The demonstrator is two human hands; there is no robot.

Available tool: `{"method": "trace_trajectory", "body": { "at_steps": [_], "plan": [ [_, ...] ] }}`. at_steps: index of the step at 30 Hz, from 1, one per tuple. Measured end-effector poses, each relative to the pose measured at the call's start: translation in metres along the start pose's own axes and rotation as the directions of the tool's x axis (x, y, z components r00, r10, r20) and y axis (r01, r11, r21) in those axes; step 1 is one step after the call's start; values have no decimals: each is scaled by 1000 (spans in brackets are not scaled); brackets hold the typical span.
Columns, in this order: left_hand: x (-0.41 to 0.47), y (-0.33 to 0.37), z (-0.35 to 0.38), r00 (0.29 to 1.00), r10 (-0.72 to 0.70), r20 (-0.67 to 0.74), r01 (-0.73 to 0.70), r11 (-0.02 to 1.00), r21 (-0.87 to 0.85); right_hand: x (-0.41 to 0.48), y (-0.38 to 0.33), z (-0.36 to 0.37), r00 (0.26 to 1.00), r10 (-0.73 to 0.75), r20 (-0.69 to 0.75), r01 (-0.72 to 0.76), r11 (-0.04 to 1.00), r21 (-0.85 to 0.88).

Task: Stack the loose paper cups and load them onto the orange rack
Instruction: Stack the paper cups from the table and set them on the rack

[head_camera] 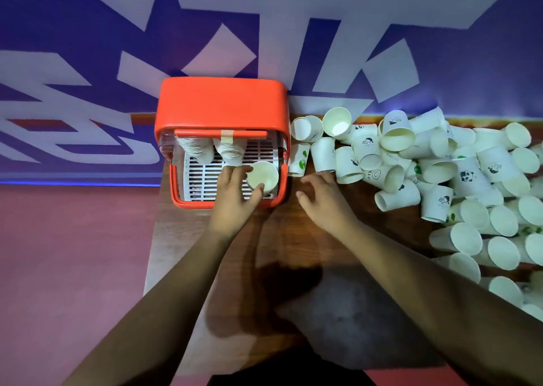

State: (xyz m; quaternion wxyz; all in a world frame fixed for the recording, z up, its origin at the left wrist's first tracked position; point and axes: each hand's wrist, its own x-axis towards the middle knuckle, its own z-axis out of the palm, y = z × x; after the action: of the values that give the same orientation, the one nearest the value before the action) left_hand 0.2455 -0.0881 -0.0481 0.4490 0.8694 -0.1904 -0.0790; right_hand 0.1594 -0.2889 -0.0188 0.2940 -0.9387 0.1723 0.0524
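Gripping a mouth-up cup (262, 175) with the left hand (235, 193) over the grille of the orange rack (223, 103) at eleven o'clock, and holding the empty right hand (324, 199) loosely spread, the nearer one to the loose paper cups (435, 200) heaped at two o'clock, mostly tipped sideways.

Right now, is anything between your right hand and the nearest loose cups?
Nothing visible. Only bare table lies between the right hand and the nearest loose cups; the orange rack stands off to its left, where the left hand holds a cup.
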Motion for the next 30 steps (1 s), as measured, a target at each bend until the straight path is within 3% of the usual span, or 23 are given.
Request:
{"method": "trace_trajectory", "body": {
  "at_steps": [4, 7, 10, 15, 19, 22, 26, 30],
  "plan": [
    [-14, 35, 19, 976, 99, 192, -75, 989, -130, -40, 61, -34, 997, 28, -77, -34, 996, -84],
    [-10, 61, 50, 943, 153, 294, -114, 982, -148, -55, 109, -54, 975, 183, -129, -198, 973, -118],
    [7, 87, 87, 932, 126, 341, -101, 991, -89, -58, 142, -65, 957, 246, -157, -277, 932, -233],
    [48, 108, 139, 926, 86, 369, -131, 986, 100, -57, 167, -71, 972, 218, -88, -234, 865, -443],
    [76, 120, 168, 918, 62, 393, -155, 965, 210, -48, 180, -72, 953, 265, -145, -299, 899, -320],
    [93, 119, 187, 872, 70, 485, -216, 944, 251, -41, 181, -73, 943, 277, -184, -306, 939, -156],
    [104, 113, 205, 805, 20, 594, -211, 944, 255, -22, 183, -71, 930, 308, -201, -326, 943, -67],
    [99, 117, 218, 820, 64, 568, -227, 949, 220, -2, 187, -70, 907, 373, -193, -373, 927, 39]
  ]
}}
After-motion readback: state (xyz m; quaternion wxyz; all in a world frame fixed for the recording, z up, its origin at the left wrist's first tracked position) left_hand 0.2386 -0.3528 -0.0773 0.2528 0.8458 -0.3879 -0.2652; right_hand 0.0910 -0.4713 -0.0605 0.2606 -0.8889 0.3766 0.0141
